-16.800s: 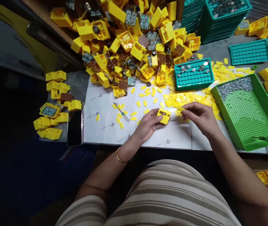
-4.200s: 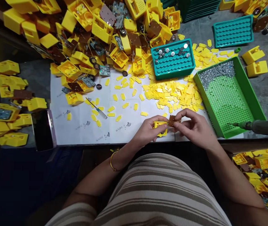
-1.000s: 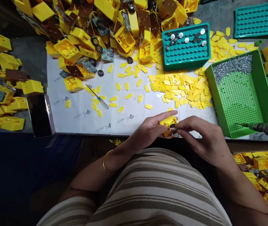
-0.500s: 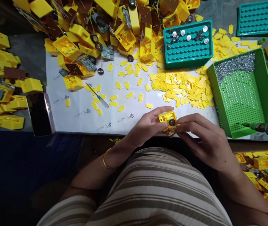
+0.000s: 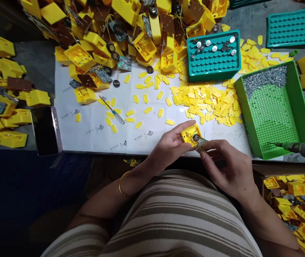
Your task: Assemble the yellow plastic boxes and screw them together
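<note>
My left hand (image 5: pixel 169 146) grips a small open yellow plastic housing (image 5: pixel 189 133) at the near edge of the white paper sheet (image 5: pixel 93 128). A round dark speaker (image 5: pixel 196 137) sits inside the housing. My right hand (image 5: pixel 228 167) pinches a small grey-green flat part (image 5: pixel 202 144) at the housing's right corner, touching it. Both hands hover just above the table edge, in front of my striped shirt.
A large heap of yellow housings, boards and speakers (image 5: pixel 131 32) fills the back. Small yellow tabs (image 5: pixel 208 101) lie scattered mid-table. A teal tray (image 5: pixel 213 57) holds button cells. A green tray (image 5: pixel 274 107) holds screws. An electric screwdriver (image 5: pixel 302 148), a small screwdriver (image 5: pixel 112 110) and a phone (image 5: pixel 45 130) are nearby.
Earlier a brown board was being fitted to the housing. Over the last second my right hand slid down and right, now pinching a flat part at the housing's corner, and the speaker shows.
</note>
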A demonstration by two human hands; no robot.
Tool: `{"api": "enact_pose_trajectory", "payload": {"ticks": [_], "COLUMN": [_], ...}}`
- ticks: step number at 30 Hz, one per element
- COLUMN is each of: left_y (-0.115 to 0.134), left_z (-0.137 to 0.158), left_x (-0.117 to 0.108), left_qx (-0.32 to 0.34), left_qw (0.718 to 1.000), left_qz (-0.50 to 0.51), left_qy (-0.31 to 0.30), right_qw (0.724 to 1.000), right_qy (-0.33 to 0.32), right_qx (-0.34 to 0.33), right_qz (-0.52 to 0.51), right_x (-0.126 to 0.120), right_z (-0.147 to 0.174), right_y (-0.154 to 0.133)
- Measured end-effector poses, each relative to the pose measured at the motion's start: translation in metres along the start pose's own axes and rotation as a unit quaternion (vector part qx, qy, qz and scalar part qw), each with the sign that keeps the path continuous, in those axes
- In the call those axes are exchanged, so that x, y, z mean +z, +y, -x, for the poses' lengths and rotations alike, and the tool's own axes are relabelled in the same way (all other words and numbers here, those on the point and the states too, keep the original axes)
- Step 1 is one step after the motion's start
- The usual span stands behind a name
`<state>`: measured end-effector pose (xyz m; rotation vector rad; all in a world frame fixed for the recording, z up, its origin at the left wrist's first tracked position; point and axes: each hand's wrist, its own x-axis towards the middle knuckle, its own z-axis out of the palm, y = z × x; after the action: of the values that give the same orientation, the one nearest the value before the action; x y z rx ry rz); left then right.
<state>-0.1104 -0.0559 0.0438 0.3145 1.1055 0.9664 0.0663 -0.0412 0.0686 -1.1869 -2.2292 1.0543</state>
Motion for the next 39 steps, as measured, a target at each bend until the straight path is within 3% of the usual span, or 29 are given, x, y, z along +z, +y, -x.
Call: {"api": "enact_pose_trajectory", "payload": {"ticks": [7,15,22,28,32,39], "left_y": [-0.003,-0.002,0.000,-0.002,-0.004,-0.006], "left_z": [0.001,0.006,0.006,0.003,0.002,-0.001], "left_x": [-0.003,-0.007,-0.008,-0.015,-0.013,-0.008], "left_qx": [0.016,-0.026,-0.045,-0.069,-0.060,-0.046], "left_qw": [1.000,0.997,0.994,0.993,0.994,0.997], "left_qz": [-0.025,-0.002,-0.001,0.009,-0.017,-0.025], "left_qy": [-0.003,-0.077,-0.103,-0.099,-0.085,-0.061], "right_qw": [0.997,0.997,0.988,0.982,0.983,0.974], "right_qy": [0.041,-0.045,-0.143,-0.181,-0.179,-0.139], "right_qx": [-0.042,-0.060,-0.050,-0.045,-0.038,-0.056], "right_qz": [0.051,-0.019,0.037,0.006,0.027,0.169], "right_x": [0.000,-0.014,-0.021,-0.018,-0.015,-0.008], "right_z": [-0.002,-0.016,-0.041,-0.052,-0.050,-0.039], "right_y": [-0.003,0.001,0.000,0.008,0.007,-0.004]}}
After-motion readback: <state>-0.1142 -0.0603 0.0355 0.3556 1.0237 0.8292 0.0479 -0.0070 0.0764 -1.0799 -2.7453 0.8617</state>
